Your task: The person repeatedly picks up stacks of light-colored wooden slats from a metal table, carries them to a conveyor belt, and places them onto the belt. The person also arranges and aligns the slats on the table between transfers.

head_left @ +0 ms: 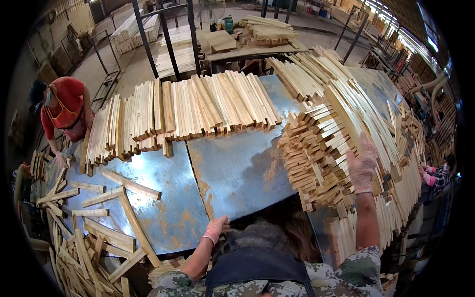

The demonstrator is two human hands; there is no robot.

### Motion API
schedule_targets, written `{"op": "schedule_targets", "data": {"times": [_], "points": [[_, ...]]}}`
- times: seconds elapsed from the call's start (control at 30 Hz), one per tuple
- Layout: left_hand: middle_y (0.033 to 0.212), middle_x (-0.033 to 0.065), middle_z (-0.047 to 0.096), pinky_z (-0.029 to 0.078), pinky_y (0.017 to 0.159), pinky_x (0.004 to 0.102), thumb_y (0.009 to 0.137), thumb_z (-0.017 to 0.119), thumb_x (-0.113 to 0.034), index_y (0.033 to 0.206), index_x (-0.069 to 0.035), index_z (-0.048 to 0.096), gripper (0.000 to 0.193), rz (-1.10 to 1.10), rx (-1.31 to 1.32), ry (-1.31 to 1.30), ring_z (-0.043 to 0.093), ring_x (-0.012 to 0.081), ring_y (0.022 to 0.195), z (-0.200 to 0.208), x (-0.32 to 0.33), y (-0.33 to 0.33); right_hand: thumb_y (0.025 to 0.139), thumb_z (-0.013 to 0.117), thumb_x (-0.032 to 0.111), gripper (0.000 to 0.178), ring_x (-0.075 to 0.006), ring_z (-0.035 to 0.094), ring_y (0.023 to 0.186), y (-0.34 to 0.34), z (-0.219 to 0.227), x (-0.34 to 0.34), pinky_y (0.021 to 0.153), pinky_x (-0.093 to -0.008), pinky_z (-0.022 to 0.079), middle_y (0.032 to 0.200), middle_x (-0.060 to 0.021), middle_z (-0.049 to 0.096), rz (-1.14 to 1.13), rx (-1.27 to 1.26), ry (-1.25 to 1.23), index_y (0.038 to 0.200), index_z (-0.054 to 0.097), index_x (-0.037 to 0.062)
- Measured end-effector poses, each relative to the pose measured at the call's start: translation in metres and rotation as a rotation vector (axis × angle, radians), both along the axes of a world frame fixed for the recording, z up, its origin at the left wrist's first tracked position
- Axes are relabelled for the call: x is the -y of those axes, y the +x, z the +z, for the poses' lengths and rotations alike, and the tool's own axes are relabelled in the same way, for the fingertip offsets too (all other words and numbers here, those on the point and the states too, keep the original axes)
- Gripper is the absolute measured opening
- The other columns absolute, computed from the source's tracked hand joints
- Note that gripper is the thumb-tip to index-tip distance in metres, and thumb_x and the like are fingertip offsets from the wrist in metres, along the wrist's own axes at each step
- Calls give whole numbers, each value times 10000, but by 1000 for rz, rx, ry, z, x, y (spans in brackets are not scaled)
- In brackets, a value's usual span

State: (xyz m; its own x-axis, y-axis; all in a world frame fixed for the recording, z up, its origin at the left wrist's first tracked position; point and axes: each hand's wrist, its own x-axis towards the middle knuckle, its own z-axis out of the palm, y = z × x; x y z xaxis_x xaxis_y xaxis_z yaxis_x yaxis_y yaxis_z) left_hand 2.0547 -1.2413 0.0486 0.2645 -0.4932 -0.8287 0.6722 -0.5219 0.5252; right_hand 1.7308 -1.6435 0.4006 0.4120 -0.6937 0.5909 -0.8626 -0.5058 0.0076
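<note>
My right hand (362, 168), in a thin pale glove, lies on the large pile at the right with fingers stretched out and thumb apart. Under and around it are long light wood strips (349, 119). To its left, a stack of wood strips (316, 163) shows its cut ends toward me. My left hand (216, 229), gloved too, rests by the near edge of the metal table (237, 168). Its fingers are loosely bent, and I see nothing in them. The undersides of both hands are hidden.
A long row of wood strips (198, 106) lies across the table's far side. Loose wood pieces (99, 237) lie jumbled at the left. A co-worker in red (67, 106) stands at the far left; another person (438, 175) is at the right. Dark metal posts (168, 39) rise behind.
</note>
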Motion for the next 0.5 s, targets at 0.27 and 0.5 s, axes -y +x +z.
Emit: {"op": "schedule_targets", "data": {"times": [0.27, 0.5], "points": [[1209, 189, 763, 559, 998, 408, 1009, 705, -427, 1290, 32, 721, 539, -144, 309, -95, 725, 310, 1126, -68, 65, 69, 933, 797, 229, 623, -363, 691, 1242, 200, -77, -50, 1102, -452, 534, 1334, -231, 716, 595, 374, 704, 1481, 629, -14], [1486, 262, 660, 479, 1177, 442, 980, 708, -491, 1506, 13, 611, 734, -352, 819, 143, 617, 395, 1406, 38, 196, 150, 946, 773, 388, 779, -431, 601, 1379, 314, -272, 14, 1158, -469, 484, 1478, -267, 629, 189, 97, 1318, 1594, 517, 40]]}}
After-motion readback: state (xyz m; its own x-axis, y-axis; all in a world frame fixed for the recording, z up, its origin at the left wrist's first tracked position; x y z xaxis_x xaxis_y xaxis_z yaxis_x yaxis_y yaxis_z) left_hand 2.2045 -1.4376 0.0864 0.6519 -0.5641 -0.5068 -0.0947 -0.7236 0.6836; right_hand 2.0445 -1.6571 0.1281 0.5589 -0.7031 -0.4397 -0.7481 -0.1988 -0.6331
